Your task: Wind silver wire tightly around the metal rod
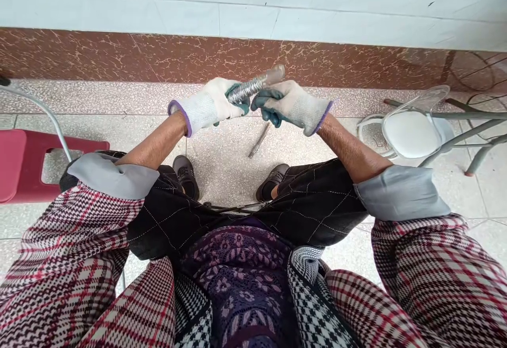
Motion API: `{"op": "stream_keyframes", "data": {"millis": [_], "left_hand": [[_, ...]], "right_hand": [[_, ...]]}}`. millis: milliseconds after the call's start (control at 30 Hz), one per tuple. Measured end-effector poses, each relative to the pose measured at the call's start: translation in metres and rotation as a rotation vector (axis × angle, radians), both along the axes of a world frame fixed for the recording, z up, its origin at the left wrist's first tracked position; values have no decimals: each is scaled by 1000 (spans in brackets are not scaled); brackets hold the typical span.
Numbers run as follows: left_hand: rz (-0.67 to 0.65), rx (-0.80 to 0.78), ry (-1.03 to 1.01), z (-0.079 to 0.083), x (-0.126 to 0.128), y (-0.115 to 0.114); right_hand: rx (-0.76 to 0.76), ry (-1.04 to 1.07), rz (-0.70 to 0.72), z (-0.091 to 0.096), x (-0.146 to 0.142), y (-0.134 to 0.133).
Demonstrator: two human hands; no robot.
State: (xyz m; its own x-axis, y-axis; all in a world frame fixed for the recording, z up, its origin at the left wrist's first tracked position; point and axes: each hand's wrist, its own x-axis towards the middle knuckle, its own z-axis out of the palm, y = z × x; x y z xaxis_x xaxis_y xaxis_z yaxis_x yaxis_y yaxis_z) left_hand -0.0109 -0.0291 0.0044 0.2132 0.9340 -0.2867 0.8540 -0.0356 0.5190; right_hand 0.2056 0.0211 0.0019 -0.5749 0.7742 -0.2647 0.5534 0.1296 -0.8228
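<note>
My left hand, in a white knit glove with a green-coated palm, is closed around a short rod wound with silvery wire. The rod's bare, pale end tilts up to the right. Just beside it is my right hand, gloved alike, its fingers curled near the wire coil. What those fingers pinch, if anything, is hidden. Below them shows a thin greyish stick-like piece; I cannot tell whether it lies on the floor or hangs from the right hand.
A red plastic stool stands at the left. On the right are a white round-seated object, grey metal legs and dark cables. Ahead is a wall with a brown marbled base. My shoes rest on the speckled floor.
</note>
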Motion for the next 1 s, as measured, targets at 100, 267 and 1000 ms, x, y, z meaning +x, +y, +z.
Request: {"op": "stream_keyframes", "data": {"millis": [100,267,1000], "left_hand": [[50,37,78,3,-5,5],[33,10,373,-15,-6,13],[-109,-36,500,-27,3,18]], "right_hand": [[1,-42,52,2,-13,-14],[11,-111,102,17,-15,-20],[89,-260,132,16,-14,-15]]}}
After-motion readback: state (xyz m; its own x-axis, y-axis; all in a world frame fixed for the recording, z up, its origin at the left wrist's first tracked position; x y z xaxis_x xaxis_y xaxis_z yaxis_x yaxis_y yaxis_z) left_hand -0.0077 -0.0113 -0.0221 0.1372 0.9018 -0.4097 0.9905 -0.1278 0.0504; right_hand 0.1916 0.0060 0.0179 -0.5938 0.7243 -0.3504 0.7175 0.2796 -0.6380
